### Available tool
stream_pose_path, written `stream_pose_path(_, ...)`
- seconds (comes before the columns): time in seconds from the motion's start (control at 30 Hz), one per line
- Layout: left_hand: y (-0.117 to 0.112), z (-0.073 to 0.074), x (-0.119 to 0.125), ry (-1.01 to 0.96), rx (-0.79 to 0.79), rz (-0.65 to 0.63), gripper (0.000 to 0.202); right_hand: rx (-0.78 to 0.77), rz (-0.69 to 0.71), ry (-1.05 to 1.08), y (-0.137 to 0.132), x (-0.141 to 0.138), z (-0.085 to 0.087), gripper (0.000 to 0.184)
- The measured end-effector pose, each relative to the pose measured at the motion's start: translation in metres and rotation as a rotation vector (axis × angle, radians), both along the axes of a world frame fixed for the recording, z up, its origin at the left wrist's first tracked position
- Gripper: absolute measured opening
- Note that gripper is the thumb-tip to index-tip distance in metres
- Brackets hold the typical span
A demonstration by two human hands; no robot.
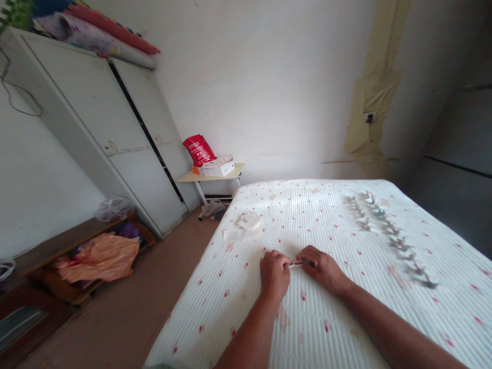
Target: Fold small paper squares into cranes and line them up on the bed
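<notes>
Over the dotted bed (307,333), left hand (274,270) and right hand (322,267) are holding a small pale strip (295,265), likely paper, between them, each grip pinching narrowly, so uneven pulling is perhaps risking a tear or crooked crease.

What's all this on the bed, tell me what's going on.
A person's left hand and right hand are together pinching a small thin piece, apparently paper, above the patterned bed cover. Their fingers hide much of it, so its exact shape is unclear. Printed papers lie farther up the bed, to the left. Small folded-looking shapes stand in rough rows to the right, blurred and apart from both hands.
</notes>
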State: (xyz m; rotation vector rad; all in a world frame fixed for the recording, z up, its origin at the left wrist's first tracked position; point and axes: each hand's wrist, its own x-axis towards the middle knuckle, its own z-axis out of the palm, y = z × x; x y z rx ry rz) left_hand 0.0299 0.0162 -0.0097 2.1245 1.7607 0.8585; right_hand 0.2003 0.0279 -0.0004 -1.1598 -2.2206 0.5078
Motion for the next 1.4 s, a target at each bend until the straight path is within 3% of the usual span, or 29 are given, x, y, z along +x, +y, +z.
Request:
stream_pose_path(0.17, 0.001, -0.001, 0.0, -0.025, 0.074, 0.001, 0.022, 0.004, -0.054, -0.127, -0.002, -0.002, -0.003, 0.024)
stream_pose_path(0.5, 0.004, -0.007, 0.001, -0.046, 0.167, 0.034, 0.015, -0.053, 0.0, -0.099, -0.005, 0.001, 0.001, 0.012)
stream_pose_path(0.7, 0.004, -0.007, 0.0, -0.034, 0.148, 0.035, 0.018, -0.063, -0.05, -0.02, -0.002, 0.0, 0.002, 0.019)
stream_pose_path(0.83, 0.001, -0.003, 0.001, 0.022, 0.11, 0.02, 0.028, -0.031, -0.086, -0.1, -0.003, -0.005, 0.0, 0.018)
stream_pose_path(1.0, -0.003, 0.002, 0.002, 0.058, 0.096, 0.018, 0.018, 0.016, -0.111, -0.194, -0.006, -0.01, -0.005, 0.014)
stream_pose_path(1.4, 0.003, -0.003, 0.001, -0.035, 0.124, 0.01, 0.008, -0.064, -0.09, -0.009, -0.002, -0.006, 0.003, 0.016)
